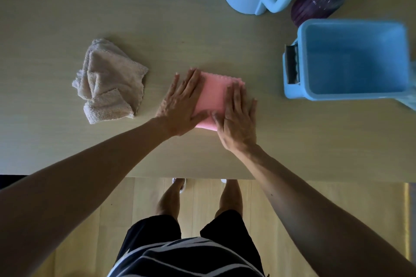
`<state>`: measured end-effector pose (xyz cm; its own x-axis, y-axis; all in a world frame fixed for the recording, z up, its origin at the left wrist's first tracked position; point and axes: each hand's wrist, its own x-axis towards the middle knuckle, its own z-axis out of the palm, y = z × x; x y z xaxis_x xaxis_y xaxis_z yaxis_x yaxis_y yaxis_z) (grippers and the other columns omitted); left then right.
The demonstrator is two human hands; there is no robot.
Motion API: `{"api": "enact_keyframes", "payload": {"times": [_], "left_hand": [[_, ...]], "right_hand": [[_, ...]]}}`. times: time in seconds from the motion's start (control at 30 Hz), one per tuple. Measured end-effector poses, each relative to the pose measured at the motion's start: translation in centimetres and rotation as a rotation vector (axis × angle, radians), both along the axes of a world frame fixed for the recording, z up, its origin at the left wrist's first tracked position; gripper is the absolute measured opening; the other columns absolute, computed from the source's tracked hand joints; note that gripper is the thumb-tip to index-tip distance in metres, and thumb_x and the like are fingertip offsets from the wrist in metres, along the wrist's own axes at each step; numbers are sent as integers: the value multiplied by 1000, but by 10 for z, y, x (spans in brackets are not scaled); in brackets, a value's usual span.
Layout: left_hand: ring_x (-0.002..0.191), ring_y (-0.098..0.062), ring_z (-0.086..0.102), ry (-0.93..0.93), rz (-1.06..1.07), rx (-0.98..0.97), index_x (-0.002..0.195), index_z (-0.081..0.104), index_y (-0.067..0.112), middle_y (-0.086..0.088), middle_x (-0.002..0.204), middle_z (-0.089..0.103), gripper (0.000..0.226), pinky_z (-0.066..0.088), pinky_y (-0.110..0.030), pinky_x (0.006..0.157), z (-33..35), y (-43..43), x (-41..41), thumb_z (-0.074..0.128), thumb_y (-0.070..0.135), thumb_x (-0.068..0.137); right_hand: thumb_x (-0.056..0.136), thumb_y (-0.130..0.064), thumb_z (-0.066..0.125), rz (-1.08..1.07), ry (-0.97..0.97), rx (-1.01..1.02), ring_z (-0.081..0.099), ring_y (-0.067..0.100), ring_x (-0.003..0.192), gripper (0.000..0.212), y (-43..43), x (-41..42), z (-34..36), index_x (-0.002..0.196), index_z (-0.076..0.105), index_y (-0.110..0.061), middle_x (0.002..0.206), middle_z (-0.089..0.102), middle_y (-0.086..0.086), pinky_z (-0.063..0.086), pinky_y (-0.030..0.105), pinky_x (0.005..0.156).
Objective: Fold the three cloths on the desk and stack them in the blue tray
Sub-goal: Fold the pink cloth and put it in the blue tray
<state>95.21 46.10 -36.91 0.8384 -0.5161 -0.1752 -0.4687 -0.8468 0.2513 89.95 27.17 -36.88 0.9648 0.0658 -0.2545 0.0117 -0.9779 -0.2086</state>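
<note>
Pink cloth point(212, 96): we have it folded into a small thick square near the front middle of the desk point(67, 11), lying flat between our two hands.
Left hand point(181, 105): open and flat, palm down, pressing the cloth's left edge; fingers spread, nothing gripped.
Right hand point(238, 114): likewise flat and released, palm resting on the cloth's right side, thumb along its near edge.
Beige cloth point(109, 82): crumpled in a loose heap well to the left, not yet folded.
Third cloth: we cannot find it here (it may lie out of view).
Blue tray point(353, 60): off to the right, apart from the pink cloth, and its floor looks bare.
Handling: we judge the pink cloth light, soft and limp, with a fleecy grip rather than a slippery face; the layers will likely spring open if we lift by one corner.
Where to hold: we would pinch both side edges through all layers, or slide fingers beneath and keep a thumb on top.
Step in hand: smoothing the fold before carrying it to the tray.
</note>
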Motion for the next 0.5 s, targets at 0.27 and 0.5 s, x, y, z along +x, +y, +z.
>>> {"api": "enact_keyframes", "payload": {"times": [0.27,0.5], "left_hand": [[140,-34,40,81,-84,47,152,29,3,-18,152,43,92,28,-43,119,35,-32,42,71,48,84],[101,-26,66,286,103,95,103,67,20,-3,101,70,34,40,-35,93,62,-40,47,72,43,80]], "right_hand": [[101,-59,23,-215,-91,99,5,27,156,80,-2,-45,51,160,0,-11,168,6,14,2,48,125],[102,-54,37,-367,-177,245,17,28,154,79,-5,-69,83,160,2,-13,166,15,15,17,53,124]]}}
